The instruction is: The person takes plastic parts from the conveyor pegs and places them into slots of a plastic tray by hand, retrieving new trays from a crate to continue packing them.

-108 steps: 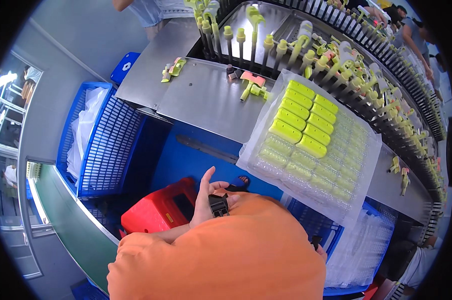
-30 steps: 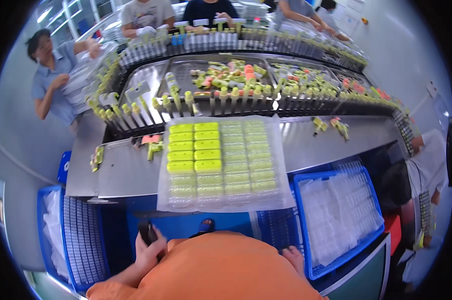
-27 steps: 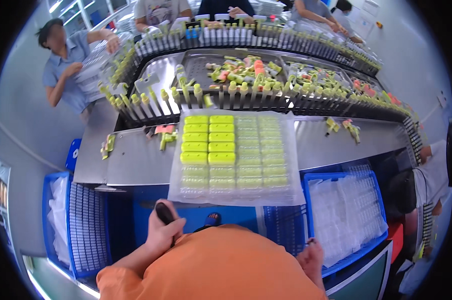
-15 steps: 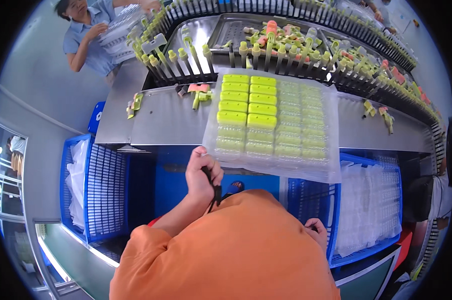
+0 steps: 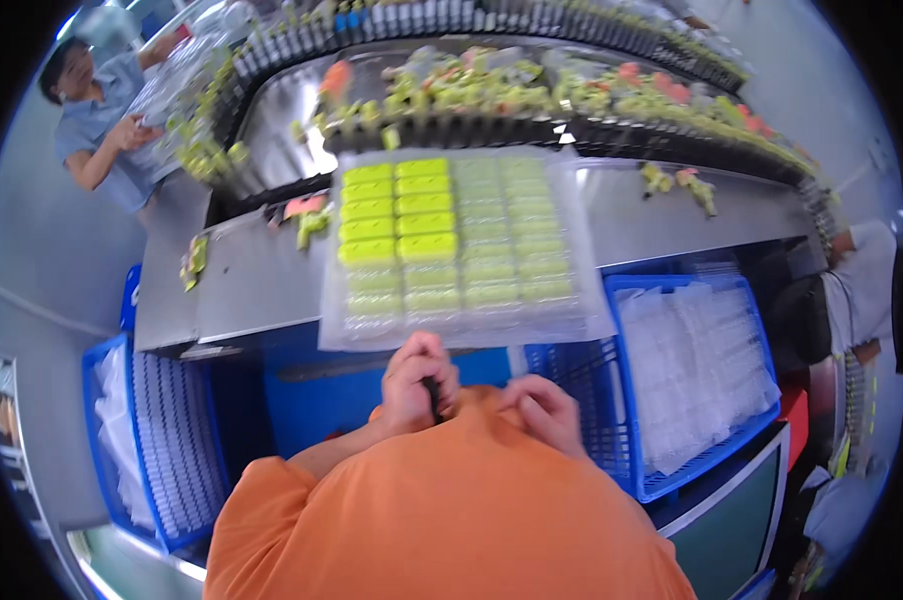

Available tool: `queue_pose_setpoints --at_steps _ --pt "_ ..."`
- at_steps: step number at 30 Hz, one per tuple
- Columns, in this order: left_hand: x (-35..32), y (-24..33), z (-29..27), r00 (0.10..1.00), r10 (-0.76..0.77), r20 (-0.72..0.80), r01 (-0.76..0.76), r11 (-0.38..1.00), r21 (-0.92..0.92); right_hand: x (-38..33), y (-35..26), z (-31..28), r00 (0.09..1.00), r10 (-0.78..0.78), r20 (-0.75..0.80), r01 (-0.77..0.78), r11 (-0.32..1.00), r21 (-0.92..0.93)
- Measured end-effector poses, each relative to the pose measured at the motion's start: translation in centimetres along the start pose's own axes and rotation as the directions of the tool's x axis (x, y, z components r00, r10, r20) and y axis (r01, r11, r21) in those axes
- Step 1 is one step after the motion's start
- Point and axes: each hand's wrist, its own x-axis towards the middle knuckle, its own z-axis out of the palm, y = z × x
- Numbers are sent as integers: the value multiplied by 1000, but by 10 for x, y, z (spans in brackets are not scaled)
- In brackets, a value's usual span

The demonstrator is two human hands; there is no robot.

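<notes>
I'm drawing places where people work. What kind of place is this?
Probably a factory: there's a long metal bench, a clear tray with rows of matching yellow-green blocks, and a person in blue busy nearby.

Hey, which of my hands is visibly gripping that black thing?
Your left hand, curled around the black thing. Your right hand, at the front of the orange shirt, shows nothing black.
</notes>
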Motion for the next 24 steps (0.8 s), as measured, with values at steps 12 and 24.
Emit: queue_pose_setpoints --at_steps 12,24 --pt "4 2 30 958 277 74 -286 903 320 47 3 34 781 413 468 -374 910 -179" --pt "12 -10 20 923 138 359 -328 768 550 38 48 21 814 387 434 -356 922 -154"
